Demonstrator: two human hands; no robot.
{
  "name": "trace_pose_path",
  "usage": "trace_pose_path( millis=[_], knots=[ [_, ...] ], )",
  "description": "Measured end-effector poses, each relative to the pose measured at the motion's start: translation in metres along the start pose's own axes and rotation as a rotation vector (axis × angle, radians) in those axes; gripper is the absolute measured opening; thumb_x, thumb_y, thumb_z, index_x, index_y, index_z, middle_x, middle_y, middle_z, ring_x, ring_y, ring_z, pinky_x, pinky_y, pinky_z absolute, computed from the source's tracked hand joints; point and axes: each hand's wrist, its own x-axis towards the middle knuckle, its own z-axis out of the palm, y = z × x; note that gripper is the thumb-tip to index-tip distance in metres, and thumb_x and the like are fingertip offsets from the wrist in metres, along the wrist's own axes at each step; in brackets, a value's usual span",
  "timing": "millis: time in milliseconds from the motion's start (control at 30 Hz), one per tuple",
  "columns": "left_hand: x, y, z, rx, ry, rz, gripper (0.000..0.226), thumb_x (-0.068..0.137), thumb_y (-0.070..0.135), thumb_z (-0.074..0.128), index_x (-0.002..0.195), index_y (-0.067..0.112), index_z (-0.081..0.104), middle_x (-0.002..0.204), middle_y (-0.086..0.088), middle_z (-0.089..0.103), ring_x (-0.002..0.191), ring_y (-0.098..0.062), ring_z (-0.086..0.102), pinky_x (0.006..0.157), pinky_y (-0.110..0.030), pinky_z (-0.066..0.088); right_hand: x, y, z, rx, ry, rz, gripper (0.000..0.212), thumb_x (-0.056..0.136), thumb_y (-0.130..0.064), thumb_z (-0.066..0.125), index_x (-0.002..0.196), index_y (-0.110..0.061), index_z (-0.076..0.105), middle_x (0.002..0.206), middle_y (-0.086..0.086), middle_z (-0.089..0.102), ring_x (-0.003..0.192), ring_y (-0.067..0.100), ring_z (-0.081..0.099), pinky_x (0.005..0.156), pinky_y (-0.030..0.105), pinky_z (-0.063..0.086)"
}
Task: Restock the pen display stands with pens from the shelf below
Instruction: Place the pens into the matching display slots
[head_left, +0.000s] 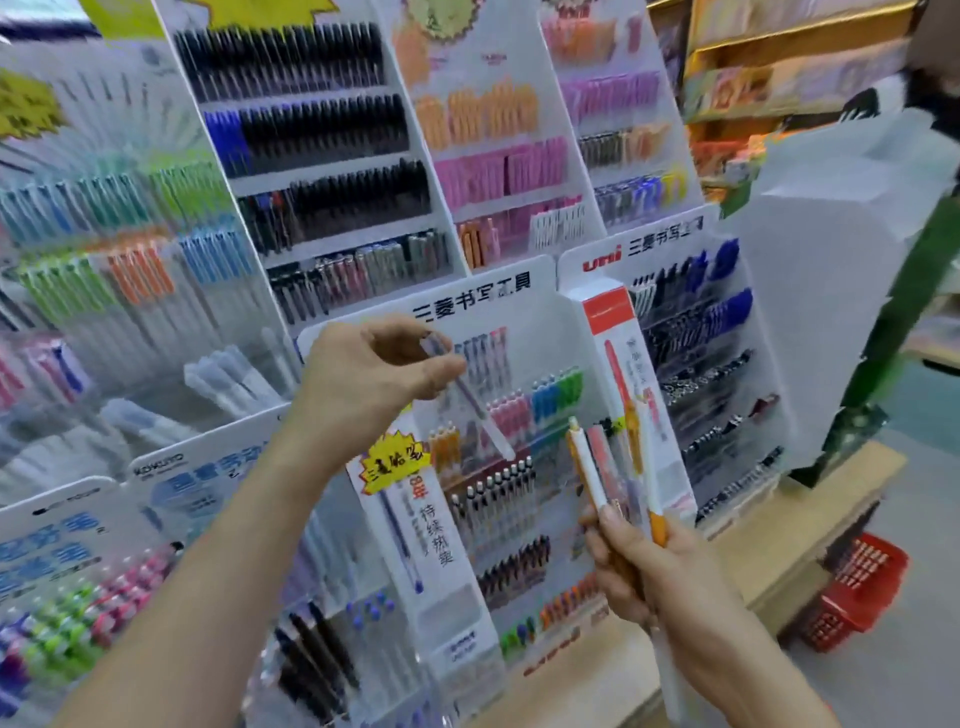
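Note:
My left hand (371, 371) pinches one clear-barrelled pen (470, 397) between thumb and fingers, tip slanting down to the right, in front of a white tiered pen display stand (550, 312). My right hand (647, 564) grips a small bunch of pens (605, 480), orange-and-white and pinkish, standing upright low at that stand's right side. The stand's rows hold pink, blue, green, orange and black pens. The view is blurred by motion.
More tiered stands surround it: black and blue pens (332, 130) behind, pastel pens (119, 270) at left, a dark-pen stand (706, 374) at right. All rest on a wooden counter (779, 545). A red basket (857, 587) sits on the floor at right. A white carton (841, 270) stands beyond.

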Motion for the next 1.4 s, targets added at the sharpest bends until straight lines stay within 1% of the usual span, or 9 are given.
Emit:
trace_pose_path(
  millis=[167,333,467,600,700,833,1000,1167,1400],
  knots=[
    [0.019,-0.029,0.031,0.261,0.065,0.113,0.033,0.064,0.041,0.078,0.093,0.026,0.072,0.067,0.005,0.067,0.061,-0.011,0.066,0.065,-0.029,0.057,0.052,-0.02,-0.028,-0.039,0.036,-0.044,0.029,0.078,-0.03,0.06,0.094,-0.006,0.058,0.06,0.002,0.049,0.044,0.011,0.035,0.037,0.018,0.027],
    [0.017,-0.054,0.062,0.309,0.089,0.182,0.032,0.07,0.038,0.075,0.098,0.02,0.074,0.076,0.018,0.067,0.069,-0.003,0.065,0.068,-0.013,0.053,0.087,-0.024,-0.046,-0.055,0.005,-0.067,0.025,0.082,-0.029,0.06,0.092,-0.006,0.059,0.061,0.002,0.046,0.045,0.011,0.035,0.039,0.018,0.027],
    [0.018,-0.063,0.075,0.336,0.157,0.145,0.016,0.075,0.036,0.072,0.09,0.029,0.072,0.07,0.018,0.066,0.064,-0.01,0.065,0.062,-0.026,0.056,0.11,-0.027,-0.057,-0.082,-0.056,-0.004,0.028,0.082,-0.033,0.06,0.087,-0.006,0.055,0.06,0.001,0.039,0.047,0.012,0.032,0.04,0.018,0.026],
    [0.029,-0.064,0.079,0.279,0.343,-0.002,0.008,0.074,0.039,0.071,0.079,0.034,0.069,0.068,0.007,0.068,0.061,-0.017,0.064,0.061,-0.04,0.056,0.14,-0.041,-0.064,-0.207,-0.196,-0.013,0.036,0.081,-0.043,0.06,0.075,-0.011,0.044,0.057,0.0,0.028,0.044,0.012,0.026,0.041,0.019,0.025],
    [0.034,-0.057,0.082,0.24,0.481,-0.069,0.005,0.075,0.034,0.071,0.078,0.03,0.07,0.067,0.002,0.067,0.058,-0.013,0.062,0.061,-0.035,0.057,0.159,-0.056,-0.066,-0.236,-0.312,0.025,0.038,0.08,-0.044,0.06,0.086,-0.006,0.058,0.054,-0.002,0.028,0.043,0.011,0.026,0.039,0.019,0.025],
    [0.04,-0.036,0.072,0.261,0.69,-0.023,0.009,0.086,0.024,0.067,0.092,0.029,0.071,0.063,0.014,0.067,0.059,-0.006,0.06,0.06,-0.019,0.051,0.18,-0.079,-0.064,-0.235,-0.445,0.031,0.045,0.08,-0.042,0.058,0.099,-0.001,0.061,0.055,-0.001,0.026,0.043,0.012,0.024,0.038,0.018,0.025],
    [0.047,-0.007,0.05,0.418,0.854,0.104,0.02,0.088,0.02,0.068,0.106,0.03,0.069,0.076,0.021,0.071,0.068,-0.005,0.064,0.071,-0.025,0.054,0.196,-0.107,-0.046,-0.236,-0.582,-0.008,0.033,0.082,-0.041,0.058,0.09,-0.009,0.061,0.055,0.0,0.029,0.043,0.012,0.028,0.037,0.018,0.027],
    [0.05,-0.01,0.043,0.759,0.779,0.138,0.03,0.087,0.019,0.069,0.117,0.016,0.066,0.09,0.021,0.064,0.077,0.001,0.064,0.078,-0.021,0.054,0.201,-0.108,-0.026,-0.234,-0.636,-0.004,0.036,0.081,-0.041,0.057,0.092,-0.007,0.058,0.055,-0.001,0.031,0.042,0.01,0.031,0.038,0.018,0.028],
    [0.052,-0.045,0.042,0.676,0.549,-0.102,0.026,0.081,0.018,0.074,0.107,0.018,0.073,0.097,0.01,0.071,0.087,0.008,0.064,0.085,-0.019,0.054,0.201,-0.092,-0.01,-0.206,-0.679,0.054,0.032,0.083,-0.039,0.057,0.088,-0.008,0.058,0.054,-0.002,0.035,0.042,0.01,0.034,0.039,0.017,0.03]
  ],
)
